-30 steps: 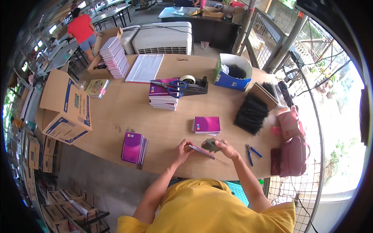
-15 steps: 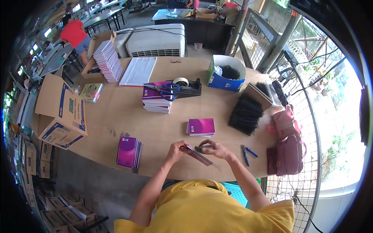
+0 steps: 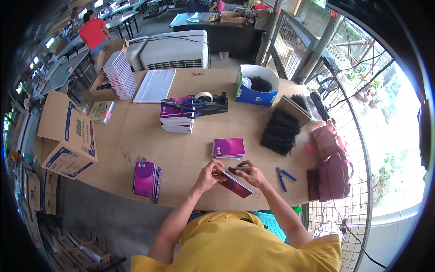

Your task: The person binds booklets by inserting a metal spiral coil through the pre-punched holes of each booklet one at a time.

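Note:
My left hand [image 3: 209, 176] grips the upper left end of a purple notebook [image 3: 236, 187], which is tilted above the table's near edge. A spiral coil runs along its right-hand edge, and loose coil sticks out past the lower end. In my right hand [image 3: 252, 175], closed beside the coil, is a small dark object [image 3: 235, 170] whose kind I cannot make out. Just beyond my hands lies a short stack of purple notebooks [image 3: 229, 147]. Farther left rests a stack of spiral-bound purple notebooks [image 3: 145, 179]. Blue-handled pliers [image 3: 284, 178] lie to the right.
Blue scissors [image 3: 186, 109] lie on a notebook pile beside a tape dispenser [image 3: 213, 104]. Black coils [image 3: 280, 133] and a blue container [image 3: 256, 96] stand farther right. A cardboard box [image 3: 70, 136] occupies the left, pink bags [image 3: 334, 177] the right. Someone in red [image 3: 94, 34] stands far off.
The notebook has turned from nearly edge-on so more of its purple cover shows. Both hands stay on it at about the same place. The distant person in red has straightened up.

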{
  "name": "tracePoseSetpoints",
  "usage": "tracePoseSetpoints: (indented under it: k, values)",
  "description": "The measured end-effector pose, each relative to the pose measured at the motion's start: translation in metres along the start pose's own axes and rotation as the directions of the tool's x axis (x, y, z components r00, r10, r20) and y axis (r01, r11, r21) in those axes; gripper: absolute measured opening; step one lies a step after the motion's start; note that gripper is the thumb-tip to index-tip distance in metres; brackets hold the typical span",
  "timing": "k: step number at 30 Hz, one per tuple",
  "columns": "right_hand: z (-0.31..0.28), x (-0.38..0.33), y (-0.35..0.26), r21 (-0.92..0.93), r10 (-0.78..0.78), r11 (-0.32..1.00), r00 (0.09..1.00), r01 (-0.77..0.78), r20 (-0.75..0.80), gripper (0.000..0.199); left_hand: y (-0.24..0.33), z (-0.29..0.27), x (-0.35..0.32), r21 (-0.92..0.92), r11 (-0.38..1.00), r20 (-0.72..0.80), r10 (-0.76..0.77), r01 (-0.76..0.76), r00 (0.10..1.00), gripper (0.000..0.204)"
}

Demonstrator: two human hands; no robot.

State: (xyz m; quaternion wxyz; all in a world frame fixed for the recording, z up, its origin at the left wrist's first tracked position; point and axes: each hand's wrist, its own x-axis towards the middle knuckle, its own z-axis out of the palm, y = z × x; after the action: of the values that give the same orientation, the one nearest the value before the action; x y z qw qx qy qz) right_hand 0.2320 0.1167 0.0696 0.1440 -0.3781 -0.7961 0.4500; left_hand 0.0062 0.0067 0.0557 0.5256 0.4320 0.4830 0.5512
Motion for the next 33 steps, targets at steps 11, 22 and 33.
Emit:
tracePoseSetpoints:
  k: [11, 22, 33]
  values:
    - [0.006, -0.024, -0.076, 0.098, -0.033, 0.994, 0.990, 0.046, -0.135, 0.023, 0.019, 0.013, -0.006, 0.184, 0.983, 0.063, -0.005, -0.006, 0.998, 0.024]
    - [-0.005, -0.038, -0.053, -0.093, -0.088, 0.994, 0.895, 0.052, -0.437, 0.036, 0.026, 0.022, -0.013, 0.334, 0.939, -0.182, 0.146, -0.079, 0.972, 0.015]
    - [-0.032, -0.105, 0.089, -0.460, -0.030, 0.801, 0.741, -0.384, -0.671, 0.046, 0.016, 0.014, -0.025, 0.313, 0.949, -0.232, 0.057, 0.019, 0.971, 0.017]
